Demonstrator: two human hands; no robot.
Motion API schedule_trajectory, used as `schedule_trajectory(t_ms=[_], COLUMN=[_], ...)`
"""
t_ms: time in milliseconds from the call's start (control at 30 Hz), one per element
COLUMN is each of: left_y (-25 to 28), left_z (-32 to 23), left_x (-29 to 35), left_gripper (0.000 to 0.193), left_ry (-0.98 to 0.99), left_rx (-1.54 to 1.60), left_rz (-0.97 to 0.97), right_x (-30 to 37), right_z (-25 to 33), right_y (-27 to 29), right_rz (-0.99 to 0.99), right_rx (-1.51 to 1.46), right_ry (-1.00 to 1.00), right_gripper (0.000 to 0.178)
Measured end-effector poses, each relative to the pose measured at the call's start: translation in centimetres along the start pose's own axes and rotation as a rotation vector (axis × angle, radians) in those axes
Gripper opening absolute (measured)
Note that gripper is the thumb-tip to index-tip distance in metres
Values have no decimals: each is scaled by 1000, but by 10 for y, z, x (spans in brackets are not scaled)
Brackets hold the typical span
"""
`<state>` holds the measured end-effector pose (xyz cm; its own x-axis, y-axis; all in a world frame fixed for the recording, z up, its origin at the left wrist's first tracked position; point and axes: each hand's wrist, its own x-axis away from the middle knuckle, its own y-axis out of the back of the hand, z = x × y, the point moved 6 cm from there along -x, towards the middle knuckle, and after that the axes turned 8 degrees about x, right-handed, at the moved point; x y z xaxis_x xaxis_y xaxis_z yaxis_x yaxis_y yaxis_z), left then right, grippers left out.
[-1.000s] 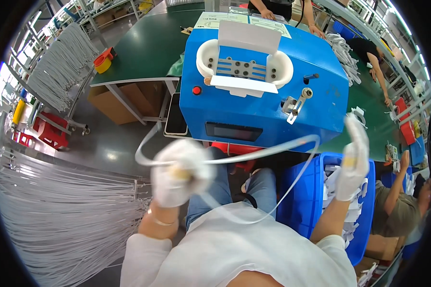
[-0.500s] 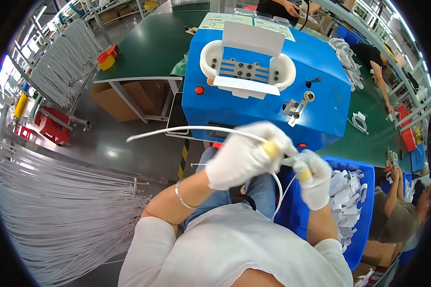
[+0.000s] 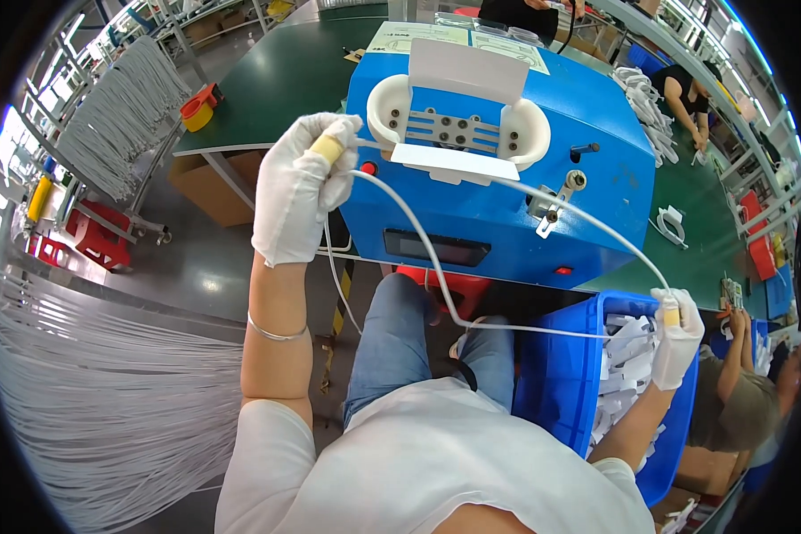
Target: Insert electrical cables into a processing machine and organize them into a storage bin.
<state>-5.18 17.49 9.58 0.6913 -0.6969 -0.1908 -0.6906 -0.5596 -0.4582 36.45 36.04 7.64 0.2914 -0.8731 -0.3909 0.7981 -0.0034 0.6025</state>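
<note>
My left hand [image 3: 295,191], in a white glove with yellow tape on a finger, is closed around a white cable [image 3: 423,238] at the machine's left front corner. My right hand [image 3: 676,343], gloved and taped likewise, pinches the cable over the blue bin. One length loops down between my hands above my knees. Another runs from my right hand up to the white flap on the blue machine [image 3: 498,227]; whether it passes behind the flap cannot be told. A thin end hangs below my left hand. The machine bears a white curved holder [image 3: 531,133] with white flaps.
A blue bin [image 3: 556,356] of white folded pieces stands at my right. Bundles of white cables [image 3: 116,383] hang at my left. A metal crank [image 3: 561,205] and red button [image 3: 368,167] stick out from the machine. Co-workers sit along the green table [image 3: 712,222] at the right.
My hands were close together in front of the machine. They have moved wide apart, the left up and leftward, the right out to the right, spreading the cable between them.
</note>
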Motion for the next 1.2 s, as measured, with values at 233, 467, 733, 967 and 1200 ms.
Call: schedule_trajectory(t_ms=[233,467,733,967,1200], left_y=[-6,-8,-15,-11,43], left_z=[1,8,-4,6,-1], left_x=[0,0,-3,24,55], left_gripper=[13,11,12,34,38], left_ry=[-62,-27,-317,-239,-157], left_rx=[-263,-247,-609,-433,-460], left_rz=[-74,-69,80,-103,-174], right_x=[0,-3,-69,-158,-142], right_z=[-10,-17,3,13,19], right_y=[5,11,19,-17,-9], right_rz=[-2,-28,-141,54,-12], right_rx=[-36,-40,36,105,88], right_ry=[-25,-75,-10,299,157], right_gripper=[20,17,20,16,16])
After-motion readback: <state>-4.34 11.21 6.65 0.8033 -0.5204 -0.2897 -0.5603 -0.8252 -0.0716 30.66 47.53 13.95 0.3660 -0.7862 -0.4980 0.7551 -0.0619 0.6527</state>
